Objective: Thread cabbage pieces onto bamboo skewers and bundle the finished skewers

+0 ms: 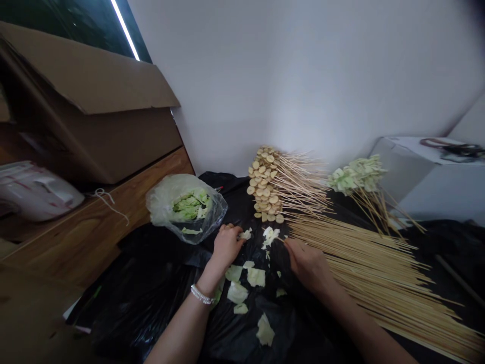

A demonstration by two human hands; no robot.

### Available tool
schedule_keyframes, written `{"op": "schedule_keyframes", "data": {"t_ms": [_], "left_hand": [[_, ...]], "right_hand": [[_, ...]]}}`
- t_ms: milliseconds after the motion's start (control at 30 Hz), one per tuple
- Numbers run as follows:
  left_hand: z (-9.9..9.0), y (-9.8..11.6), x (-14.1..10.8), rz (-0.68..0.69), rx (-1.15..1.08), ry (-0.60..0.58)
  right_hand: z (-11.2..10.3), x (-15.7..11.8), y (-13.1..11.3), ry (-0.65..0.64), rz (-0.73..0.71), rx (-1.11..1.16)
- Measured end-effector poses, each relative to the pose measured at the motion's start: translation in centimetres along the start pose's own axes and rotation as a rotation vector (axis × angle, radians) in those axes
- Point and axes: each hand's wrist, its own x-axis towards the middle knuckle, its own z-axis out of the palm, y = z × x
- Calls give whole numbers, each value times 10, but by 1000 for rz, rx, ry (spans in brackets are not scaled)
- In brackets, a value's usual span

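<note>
My left hand [228, 244] pinches a small pale piece of cabbage [246, 234] between thumb and fingers. To its right, my right hand [306, 260] grips a wooden skewer [281, 239] near the end that carries pieces of whitish cabbage [270, 235]. The skewer points left toward the other hand, with a gap between the two. Below and between my hands, several loose cabbage leaf pieces [256, 276] lie on black plastic sheeting [242, 338]. Beyond my left hand is a clear plastic bag [162, 202] holding torn green cabbage [191, 205].
Skewers of round pale slices [265, 187] are stacked against the wall. Many bare skewers [379, 268] lie at right, below a bundle of cabbage skewers [358, 174]. A white box [417, 167] stands at the right, a cardboard box [94, 131] and a white plastic container [41, 189] at left.
</note>
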Motion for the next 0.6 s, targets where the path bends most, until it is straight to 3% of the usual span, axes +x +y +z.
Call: {"op": "schedule_keyframes", "data": {"t_ms": [333, 467, 600], "left_hand": [[0, 5, 2, 58, -199, 47], [2, 7, 6, -67, -598, 97], [7, 14, 6, -249, -1181, -89]], "right_hand": [[0, 0, -3, -15, 9, 14], [-3, 2, -5, 0, 15, 33], [-4, 2, -6, -17, -30, 46]]}}
